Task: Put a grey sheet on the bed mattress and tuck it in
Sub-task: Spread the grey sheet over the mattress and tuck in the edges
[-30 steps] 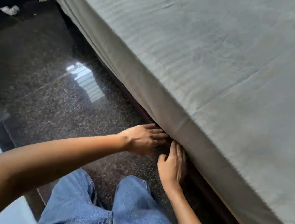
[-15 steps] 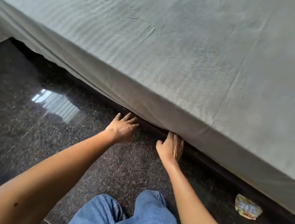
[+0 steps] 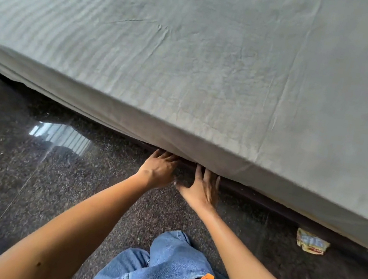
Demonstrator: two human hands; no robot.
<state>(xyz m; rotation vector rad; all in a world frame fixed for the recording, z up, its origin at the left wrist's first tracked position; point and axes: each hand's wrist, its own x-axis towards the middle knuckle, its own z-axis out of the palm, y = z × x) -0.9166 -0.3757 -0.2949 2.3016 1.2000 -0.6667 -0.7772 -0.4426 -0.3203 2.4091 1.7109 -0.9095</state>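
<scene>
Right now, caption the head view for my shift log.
Left hand and right hand, fingers straight, tuck the grey sheet in above the dark bed frame.

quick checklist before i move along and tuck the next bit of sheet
1. Sheet lies flat over the top: ok, lightly creased.
2. Left hand and right hand at the sheet's lower edge, fingers straight: ok.
3. Tuck right of the hands, frame showing bare: ok, it seems.
4. Hem left of the hands tucked: not ok, hangs loose.
5. How far the fingertips reach under: cannot tell, hidden.
6. Wrapper out of the way: ok, lies apart on the right.
</scene>
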